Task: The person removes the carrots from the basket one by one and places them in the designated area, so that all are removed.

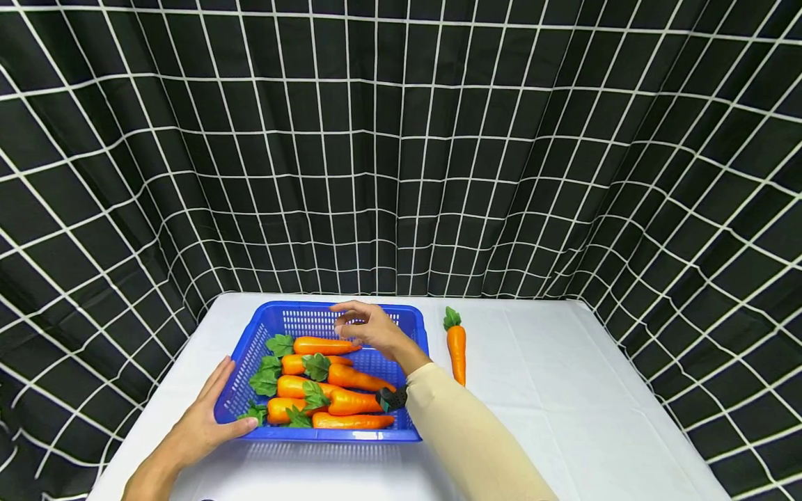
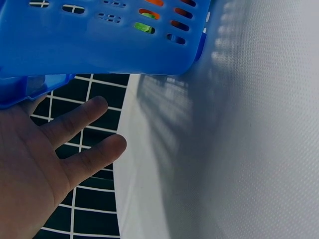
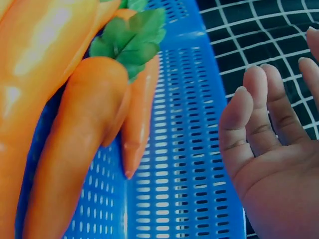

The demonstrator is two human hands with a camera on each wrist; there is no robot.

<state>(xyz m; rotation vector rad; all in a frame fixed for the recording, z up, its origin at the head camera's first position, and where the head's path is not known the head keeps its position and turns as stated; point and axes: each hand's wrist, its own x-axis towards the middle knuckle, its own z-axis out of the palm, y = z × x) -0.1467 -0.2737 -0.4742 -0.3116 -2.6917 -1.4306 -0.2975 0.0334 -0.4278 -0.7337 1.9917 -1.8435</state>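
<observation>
Just now the right hand (image 1: 370, 325) hovers over the basket (image 1: 413, 327), fingers (image 3: 249, 117) loose and empty above the top carrot (image 1: 322, 345). Left hand (image 1: 203, 417) lies flat against the basket's near-left corner on the worktop (image 1: 564, 390).

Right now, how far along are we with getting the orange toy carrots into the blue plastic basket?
Nearly done, it seems. Several orange toy carrots with green leaves already lie in the blue perforated plastic basket. In hand: nothing; the right hand hovers open over the basket's far end, while the left hand rests against its near left corner. Left: one orange carrot on the white table, right of the basket.
</observation>
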